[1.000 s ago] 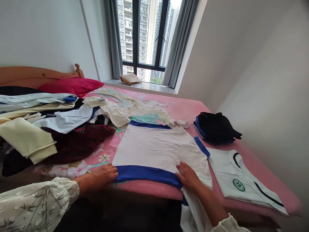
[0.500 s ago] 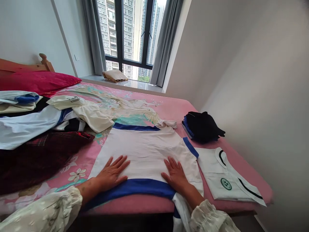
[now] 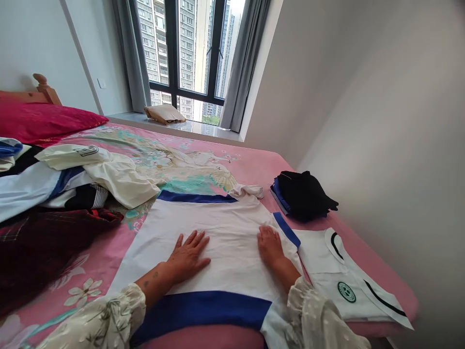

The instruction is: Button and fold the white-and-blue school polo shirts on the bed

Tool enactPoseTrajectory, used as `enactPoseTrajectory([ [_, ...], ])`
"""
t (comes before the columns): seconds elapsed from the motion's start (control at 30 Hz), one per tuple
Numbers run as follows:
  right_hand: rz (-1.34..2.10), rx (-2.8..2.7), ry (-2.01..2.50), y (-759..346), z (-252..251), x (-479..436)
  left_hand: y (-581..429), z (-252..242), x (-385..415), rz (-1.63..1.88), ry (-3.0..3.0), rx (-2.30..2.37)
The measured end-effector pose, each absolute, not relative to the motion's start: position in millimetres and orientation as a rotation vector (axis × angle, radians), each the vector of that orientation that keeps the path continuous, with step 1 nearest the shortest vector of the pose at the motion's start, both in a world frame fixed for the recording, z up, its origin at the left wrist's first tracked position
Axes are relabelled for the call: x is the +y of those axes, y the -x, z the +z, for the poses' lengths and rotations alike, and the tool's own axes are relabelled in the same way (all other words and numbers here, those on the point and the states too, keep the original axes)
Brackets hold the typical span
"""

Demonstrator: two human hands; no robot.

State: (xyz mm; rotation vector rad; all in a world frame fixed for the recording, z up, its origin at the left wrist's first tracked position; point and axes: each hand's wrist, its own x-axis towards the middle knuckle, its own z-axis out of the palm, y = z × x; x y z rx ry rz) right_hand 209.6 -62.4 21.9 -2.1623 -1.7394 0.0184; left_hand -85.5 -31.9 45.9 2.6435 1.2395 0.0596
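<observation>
A white shirt with blue bands (image 3: pixel 218 223) lies spread out on the bed in front of me. My left hand (image 3: pixel 189 253) rests flat on its middle, fingers spread and holding nothing. Near the blue-edged sleeve (image 3: pixel 286 230), my right hand (image 3: pixel 271 246) lies on the white cloth, its fingers closer together and slightly bent, with no cloth visibly gathered in them. Beside the shirt, to the right, is a folded white shirt (image 3: pixel 319 257) with a black stripe and a round green badge.
A folded dark stack (image 3: pixel 303 194) sits at the bed's right side. Loose clothes are heaped on the left, among them a cream shirt (image 3: pixel 121 177) and dark red plaid cloth (image 3: pixel 54 247). Behind them lies a red pillow (image 3: pixel 47 121). A paper bag (image 3: pixel 164 114) rests on the windowsill.
Both hands have slid over the shirt, the left to the right and the right slightly up and to the right. The right fingers have drawn together. The view has shifted a little.
</observation>
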Motion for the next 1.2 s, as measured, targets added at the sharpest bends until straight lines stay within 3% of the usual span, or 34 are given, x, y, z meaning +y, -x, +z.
enactPoseTrajectory([
  [0.1, -0.046, -1.626, 2.141, -254, 24, -60, 73, 44, -20, 0.162, -2.591, 1.34],
  [0.27, 0.065, -1.83, 1.852, -252, 24, -50, -11, 38, -14, 0.29, -2.692, 0.869],
  [0.4, 0.135, -2.033, 2.092, -255, 5, -47, -41, 22, -11, 0.228, -2.635, 0.894],
  [0.6, 0.268, -1.958, 2.376, -244, 26, -41, 6, 23, 1, 0.133, -2.602, 1.058],
  [0.83, 0.261, -2.243, 2.028, -184, 25, -47, 54, 27, 19, 0.052, -2.577, 1.121],
  [1.03, 0.321, -2.244, 1.9, -191, 46, -25, 148, 46, 64, -0.075, -2.424, 1.761],
  [1.2, 0.328, -2.464, 1.443, -139, 38, 7, 118, 39, 63, 0.153, -2.668, 1.11],
])
